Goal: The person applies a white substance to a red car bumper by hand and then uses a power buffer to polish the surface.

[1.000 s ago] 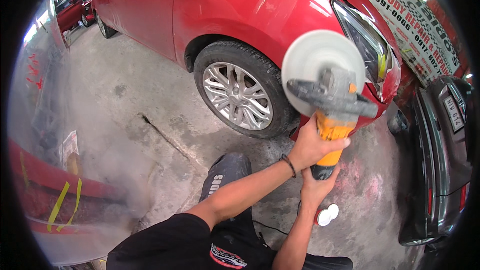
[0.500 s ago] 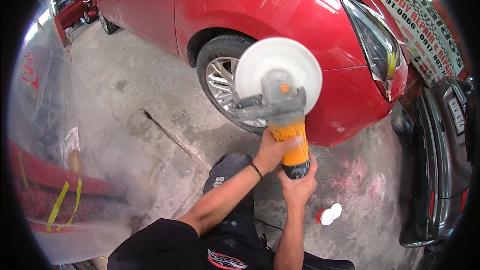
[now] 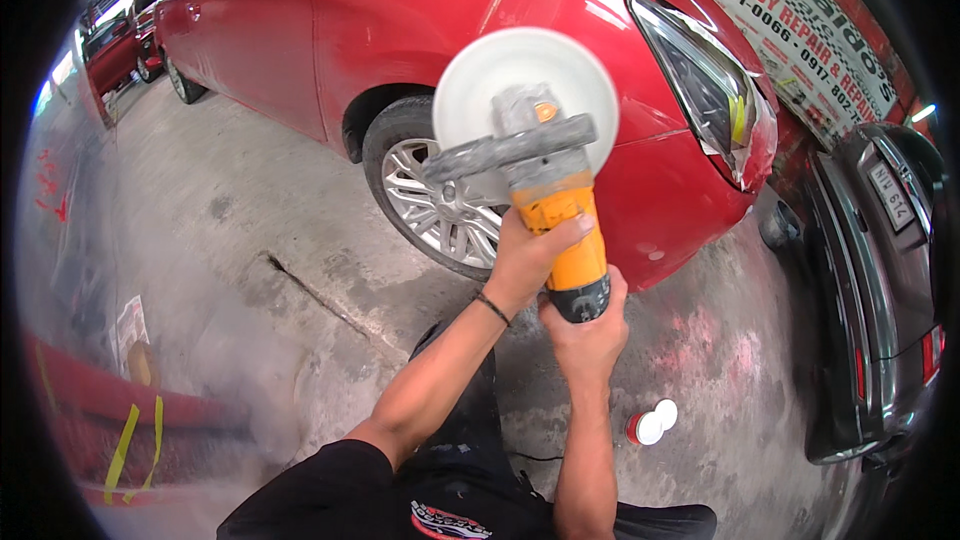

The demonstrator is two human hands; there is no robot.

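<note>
Both my hands hold an orange-and-black polisher (image 3: 566, 240) with a grey head and side handle. Its round white pad (image 3: 465, 90) is over the front fender of a red car (image 3: 655, 175), above the wheel arch; whether it touches the paint I cannot tell. My left hand (image 3: 535, 252) is wrapped round the orange body, thumb on top. Lower down, my right hand (image 3: 590, 332) grips the black rear end. Under the pad lies the car's front wheel (image 3: 430, 205), partly covered.
A small red-and-white tub (image 3: 640, 428) with its lid stands on the concrete floor (image 3: 250, 200). At right are a dark car (image 3: 870, 270) and a bucket (image 3: 778, 227). Left, a plastic sheet (image 3: 70, 270) hangs near a red panel with yellow tape (image 3: 122, 450).
The polisher has moved up across the fender, away from the wheel, with both hands keeping their grip. The whole view has shifted a little, and more of the wheel shows.
</note>
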